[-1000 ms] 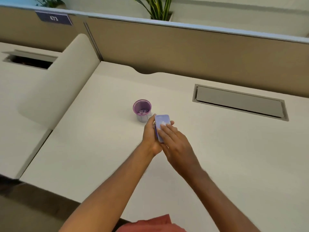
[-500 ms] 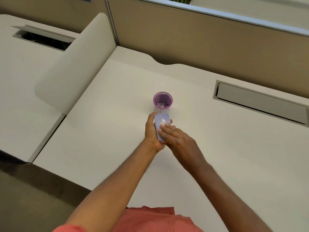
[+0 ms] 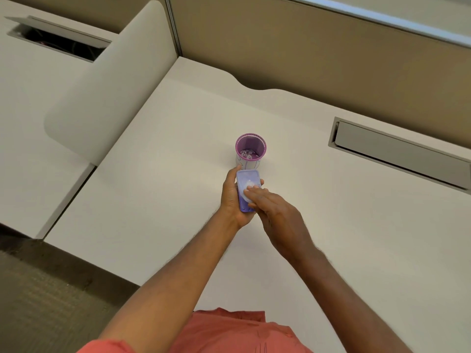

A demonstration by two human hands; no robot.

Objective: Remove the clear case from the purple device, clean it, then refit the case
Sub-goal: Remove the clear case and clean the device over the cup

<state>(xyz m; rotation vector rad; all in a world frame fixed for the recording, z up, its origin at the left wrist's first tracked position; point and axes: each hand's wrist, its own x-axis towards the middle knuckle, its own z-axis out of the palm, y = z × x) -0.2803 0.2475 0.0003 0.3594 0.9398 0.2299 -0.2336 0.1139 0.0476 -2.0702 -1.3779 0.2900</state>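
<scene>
The purple device (image 3: 246, 180), a flat rounded rectangle, rests in my left hand (image 3: 232, 197), which grips it by its long edges just above the desk. My right hand (image 3: 274, 212) lies over the device's lower half, fingers flat, pressing a small white wad (image 3: 248, 187) against its face. Whether the clear case is on the device cannot be told from here. My right hand hides the lower part of the device.
A purple mesh cup (image 3: 250, 149) with small bits inside stands right behind the device. A closed cable hatch (image 3: 397, 154) sits at the right of the white desk (image 3: 158, 174). A curved white divider (image 3: 112, 80) rises on the left, beige partitions behind.
The view has tilted down and closer. Both hands keep their hold, and my right fingers with the white wad have slid slightly along the device's face.
</scene>
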